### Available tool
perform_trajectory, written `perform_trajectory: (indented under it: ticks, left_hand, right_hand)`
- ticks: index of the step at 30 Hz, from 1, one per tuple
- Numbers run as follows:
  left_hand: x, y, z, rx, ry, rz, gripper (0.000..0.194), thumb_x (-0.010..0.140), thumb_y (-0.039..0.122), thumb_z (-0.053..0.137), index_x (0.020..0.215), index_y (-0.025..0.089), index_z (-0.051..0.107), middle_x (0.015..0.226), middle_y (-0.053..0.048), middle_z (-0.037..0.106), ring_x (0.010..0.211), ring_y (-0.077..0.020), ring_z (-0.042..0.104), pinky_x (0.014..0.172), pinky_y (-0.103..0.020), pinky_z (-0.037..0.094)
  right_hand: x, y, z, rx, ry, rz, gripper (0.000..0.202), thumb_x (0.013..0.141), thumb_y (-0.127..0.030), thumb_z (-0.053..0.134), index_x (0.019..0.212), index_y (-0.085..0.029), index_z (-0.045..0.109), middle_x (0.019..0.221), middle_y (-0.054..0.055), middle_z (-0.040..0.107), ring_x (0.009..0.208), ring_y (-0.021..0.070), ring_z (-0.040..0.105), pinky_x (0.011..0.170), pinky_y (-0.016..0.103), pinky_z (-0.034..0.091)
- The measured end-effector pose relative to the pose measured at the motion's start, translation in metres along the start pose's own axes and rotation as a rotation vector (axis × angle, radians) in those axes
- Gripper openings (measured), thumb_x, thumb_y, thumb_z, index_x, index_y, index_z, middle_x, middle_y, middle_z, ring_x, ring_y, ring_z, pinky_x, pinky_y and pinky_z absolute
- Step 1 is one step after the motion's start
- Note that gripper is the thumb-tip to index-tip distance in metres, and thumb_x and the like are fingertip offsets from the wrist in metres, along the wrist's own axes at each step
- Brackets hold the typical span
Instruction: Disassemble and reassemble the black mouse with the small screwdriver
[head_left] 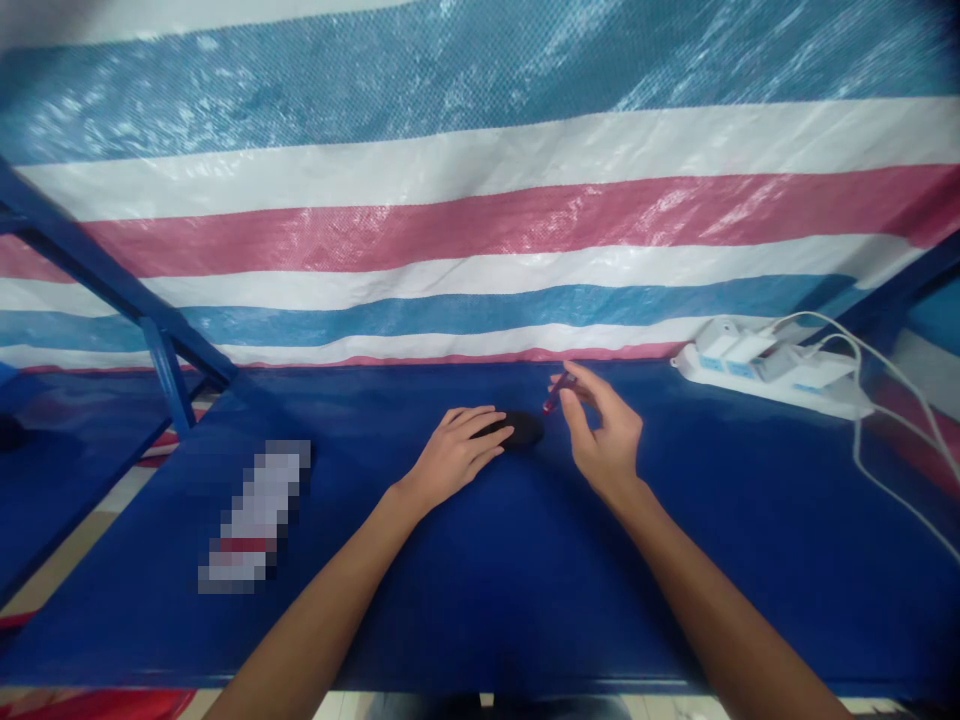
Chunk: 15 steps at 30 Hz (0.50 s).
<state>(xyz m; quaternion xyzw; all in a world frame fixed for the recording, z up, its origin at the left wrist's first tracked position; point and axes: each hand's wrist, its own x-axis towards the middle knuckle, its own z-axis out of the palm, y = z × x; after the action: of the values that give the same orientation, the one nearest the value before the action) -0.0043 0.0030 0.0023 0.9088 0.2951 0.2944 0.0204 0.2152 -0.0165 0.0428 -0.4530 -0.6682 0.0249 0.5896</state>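
My left hand (461, 450) lies palm down with its fingers stretched over the left part of a flat, dark, rounded object (523, 430) on the blue table. Its fingertips touch that object; its exact kind cannot be made out. Just to the right and slightly above it, my right hand (604, 425) pinches a short, slim, reddish-purple stick (551, 402) between thumb and fingers. The lower tip of the stick points down toward the right end of the dark object, with a small gap between them. My fingers hide the stick's upper part.
The blue table (450, 600) carries a white power strip (780, 375) with plugged-in adapters and white cables (896, 425) at the right. A blurred-out pale item (262, 510) lies at the left. Blue frame bars (169, 375) flank the table; a striped tarp (465, 230) hangs behind.
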Motion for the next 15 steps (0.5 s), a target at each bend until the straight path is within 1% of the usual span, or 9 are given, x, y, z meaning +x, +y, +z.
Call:
perform_trajectory:
  ticks: [3, 6, 8, 12, 13, 15]
  left_hand:
    - [0.0001, -0.0001, -0.0002, -0.001, 0.001, 0.001, 0.028, 0.097, 0.027, 0.053, 0.124, 0.025, 0.063, 0.131, -0.005, 0.062, 0.127, -0.0221, 0.053, 0.100, -0.042, 0.045]
    - [0.0004, 0.0001, -0.0004, -0.002, 0.001, 0.000, 0.028, 0.097, 0.026, 0.054, 0.124, 0.024, 0.063, 0.131, -0.006, 0.062, 0.127, -0.0226, 0.053, 0.100, -0.043, 0.045]
    - [0.0007, 0.0003, -0.0005, -0.005, 0.003, -0.001, 0.028, 0.097, 0.026, 0.054, 0.123, 0.024, 0.063, 0.130, -0.006, 0.063, 0.126, -0.0231, 0.054, 0.099, -0.043, 0.046]
    - [0.0006, 0.0002, -0.0003, -0.013, 0.006, 0.002, 0.028, 0.098, 0.027, 0.052, 0.124, 0.025, 0.063, 0.130, -0.007, 0.063, 0.126, -0.0242, 0.054, 0.099, -0.045, 0.046]
    - [0.0005, 0.0001, -0.0002, -0.013, 0.006, 0.002, 0.028, 0.098, 0.027, 0.052, 0.124, 0.026, 0.063, 0.130, -0.007, 0.063, 0.126, -0.0242, 0.054, 0.099, -0.045, 0.046]
    - [0.0001, -0.0001, 0.0002, -0.013, 0.004, 0.002, 0.029, 0.098, 0.027, 0.052, 0.124, 0.026, 0.063, 0.131, -0.006, 0.063, 0.126, -0.0238, 0.054, 0.099, -0.044, 0.045]
  right_hand:
    - [0.0002, -0.0008, -0.0005, -0.052, 0.005, -0.016, 0.029, 0.089, -0.023, 0.059, 0.117, -0.022, 0.065, 0.093, 0.005, 0.070, 0.080, 0.0173, 0.067, 0.078, 0.036, 0.058]
    - [-0.0001, -0.0012, -0.0002, -0.043, -0.012, -0.016, 0.031, 0.092, -0.021, 0.053, 0.122, -0.021, 0.062, 0.101, 0.007, 0.071, 0.086, 0.0181, 0.068, 0.081, 0.037, 0.058]
    - [-0.0006, -0.0007, 0.0006, -0.010, 0.005, -0.003, 0.034, 0.092, -0.020, 0.053, 0.125, -0.022, 0.060, 0.105, 0.007, 0.071, 0.089, 0.0184, 0.070, 0.082, 0.038, 0.058]
    - [-0.0001, 0.0001, 0.0007, -0.055, 0.059, -0.042, 0.028, 0.087, -0.023, 0.062, 0.115, -0.023, 0.065, 0.094, 0.005, 0.071, 0.077, 0.0171, 0.068, 0.075, 0.036, 0.059]
    - [0.0004, -0.0001, 0.0003, -0.068, 0.055, -0.058, 0.027, 0.087, -0.022, 0.062, 0.114, -0.023, 0.066, 0.094, 0.005, 0.071, 0.077, 0.0172, 0.067, 0.075, 0.036, 0.059]
    - [0.0010, -0.0008, -0.0006, -0.058, 0.022, -0.058, 0.027, 0.090, -0.021, 0.058, 0.116, -0.023, 0.065, 0.100, 0.006, 0.071, 0.085, 0.0183, 0.068, 0.080, 0.037, 0.058]
